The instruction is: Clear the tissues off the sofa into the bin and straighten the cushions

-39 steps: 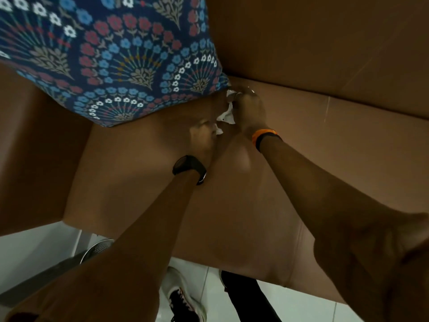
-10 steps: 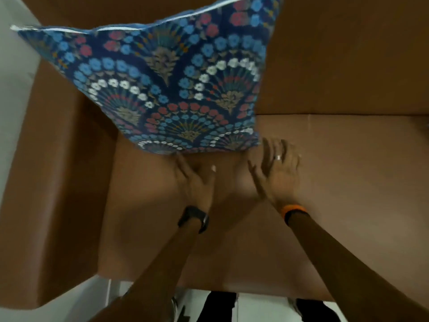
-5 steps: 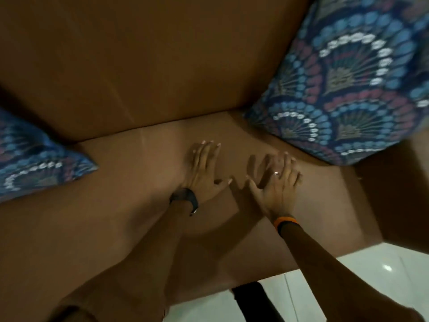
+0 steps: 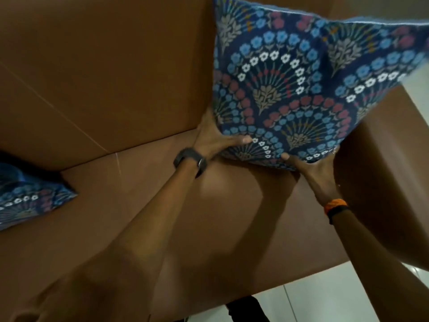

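Observation:
A blue floral cushion [image 4: 301,84] stands tilted at the right end of the brown sofa [image 4: 111,84], against the backrest and right armrest. My left hand [image 4: 216,138] grips its lower left corner, thumb across the front and fingers hidden behind the fabric. My right hand [image 4: 311,168] holds its bottom edge from underneath, thumb on the front. A second matching cushion [image 4: 27,203] lies at the far left of the seat, partly cut off by the frame. No tissue shows on the sofa, and no bin is in view.
The brown seat [image 4: 185,205] stretches between the two cushions. The right armrest [image 4: 383,182] rises just beside my right wrist. White tiled floor [image 4: 348,296] and a dark shoe [image 4: 246,310] show below the seat's front edge.
Both hands left the flat seat and moved right and up onto the right cushion, taking hold of its lower edge. The view turned right since one second ago, when the left cushion was ahead.

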